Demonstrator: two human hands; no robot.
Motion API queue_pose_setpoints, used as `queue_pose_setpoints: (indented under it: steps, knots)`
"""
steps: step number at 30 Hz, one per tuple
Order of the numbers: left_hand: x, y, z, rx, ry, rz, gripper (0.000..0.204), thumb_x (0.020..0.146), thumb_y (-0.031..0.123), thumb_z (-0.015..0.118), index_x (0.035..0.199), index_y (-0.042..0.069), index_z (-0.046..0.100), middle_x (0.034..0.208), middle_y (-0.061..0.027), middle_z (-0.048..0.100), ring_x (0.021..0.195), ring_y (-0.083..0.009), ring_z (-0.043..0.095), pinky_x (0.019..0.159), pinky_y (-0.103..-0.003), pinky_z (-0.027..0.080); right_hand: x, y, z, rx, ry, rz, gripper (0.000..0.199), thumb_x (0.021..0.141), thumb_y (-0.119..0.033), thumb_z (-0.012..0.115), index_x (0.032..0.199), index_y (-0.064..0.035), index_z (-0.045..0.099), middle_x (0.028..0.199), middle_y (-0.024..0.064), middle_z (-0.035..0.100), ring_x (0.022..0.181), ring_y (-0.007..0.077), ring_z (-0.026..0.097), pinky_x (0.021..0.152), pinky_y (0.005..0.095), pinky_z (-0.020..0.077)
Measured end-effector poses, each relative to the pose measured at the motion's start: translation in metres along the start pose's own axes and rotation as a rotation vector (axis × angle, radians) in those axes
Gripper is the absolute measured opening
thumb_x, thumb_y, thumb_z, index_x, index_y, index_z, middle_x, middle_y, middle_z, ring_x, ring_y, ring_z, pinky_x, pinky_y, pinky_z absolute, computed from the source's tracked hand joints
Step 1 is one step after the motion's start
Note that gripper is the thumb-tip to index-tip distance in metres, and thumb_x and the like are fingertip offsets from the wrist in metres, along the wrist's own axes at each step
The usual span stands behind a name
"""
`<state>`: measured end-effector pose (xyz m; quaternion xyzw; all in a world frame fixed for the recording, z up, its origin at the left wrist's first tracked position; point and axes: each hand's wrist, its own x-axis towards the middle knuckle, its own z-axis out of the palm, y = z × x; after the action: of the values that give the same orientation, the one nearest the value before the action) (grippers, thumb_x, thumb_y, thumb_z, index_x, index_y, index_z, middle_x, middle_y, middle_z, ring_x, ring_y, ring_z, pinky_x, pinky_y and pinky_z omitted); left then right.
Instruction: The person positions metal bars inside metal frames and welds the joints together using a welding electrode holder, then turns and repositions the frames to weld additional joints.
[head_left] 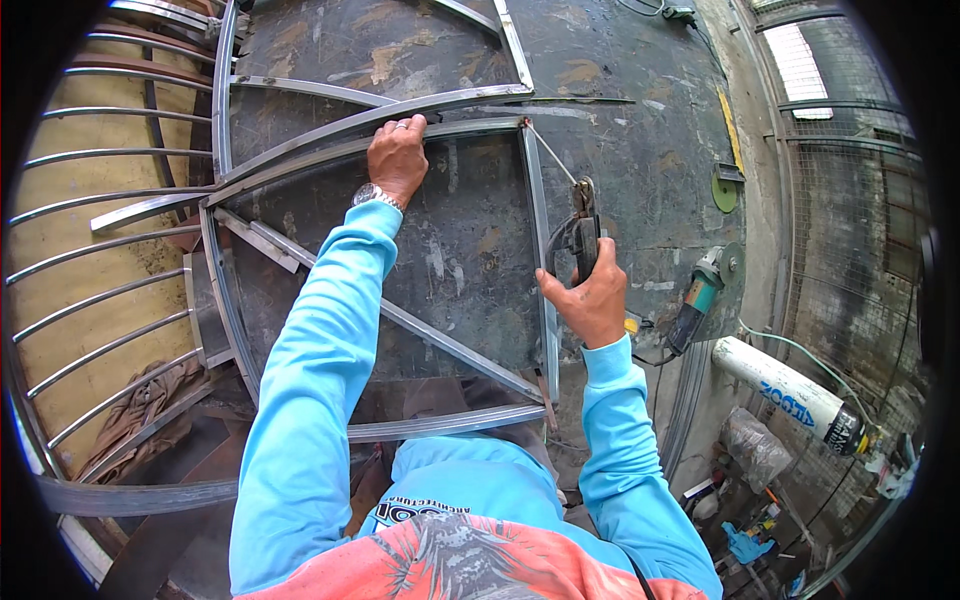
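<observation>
My right hand (592,300) is closed around a dark electrode holder (583,235). A thin welding rod (552,150) is clamped in its jaws. The rod's far end meets a corner of the square-tube metal frame (535,200), where a small reddish spot shows. My left hand (398,160), with a ring and a wristwatch, has its fingers curled over the frame's far bar; the fingertips are partly hidden. A diagonal brace (440,340) crosses this frame. A second metal frame (310,136) lies just beyond, close alongside the far bar.
The dark steel tabletop (620,60) lies under both frames. Right of my right hand rests an angle grinder (697,300), with a green disc-shaped tool (725,188) farther back. A white gas cylinder (780,385) stands at the right. Curved metal bars (115,255) fill the left side.
</observation>
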<state>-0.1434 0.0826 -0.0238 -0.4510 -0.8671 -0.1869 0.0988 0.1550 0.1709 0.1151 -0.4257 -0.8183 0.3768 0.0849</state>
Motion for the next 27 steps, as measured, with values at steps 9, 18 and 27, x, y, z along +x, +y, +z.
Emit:
queue_pose_setpoints:
  steps: [9, 18, 27]
  knots:
    - [-0.001, -0.006, 0.007, -0.023, -0.008, 0.005, 0.017, 0.079, 0.006, 0.065, 0.096, 0.009, 0.06, 0.092, -0.0101, 0.069, 0.091, -0.0315, 0.066, 0.078, -0.044, 0.054, -0.001, -0.003, 0.001, -0.047, -0.018, 0.051, 0.063, 0.067, -0.034, 0.084, 0.106, 0.0009, 0.049, 0.072, 0.0154, 0.063, 0.064, 0.0338, 0.067, 0.06, 0.0426, 0.0534]
    - [0.001, -0.002, 0.005, -0.02, 0.021, 0.004, 0.007, 0.083, 0.006, 0.057, 0.09, 0.008, 0.059, 0.086, -0.0089, 0.068, 0.085, -0.0297, 0.066, 0.076, -0.042, 0.052, -0.011, 0.005, 0.011, 0.176, 0.243, -0.065, 0.056, 0.067, -0.031, 0.087, 0.097, -0.0055, 0.048, 0.066, 0.0065, 0.058, 0.056, 0.0228, 0.063, 0.054, 0.0371, 0.0511]
    - [-0.001, -0.001, 0.001, -0.028, 0.04, 0.017, 0.008, 0.085, 0.006, 0.058, 0.092, 0.009, 0.06, 0.086, -0.0091, 0.068, 0.086, -0.03, 0.066, 0.077, -0.042, 0.052, -0.013, 0.003, 0.001, 0.055, 0.093, 0.038, 0.054, 0.068, -0.031, 0.086, 0.096, -0.0039, 0.049, 0.065, 0.0066, 0.057, 0.056, 0.0223, 0.061, 0.054, 0.0362, 0.0506]
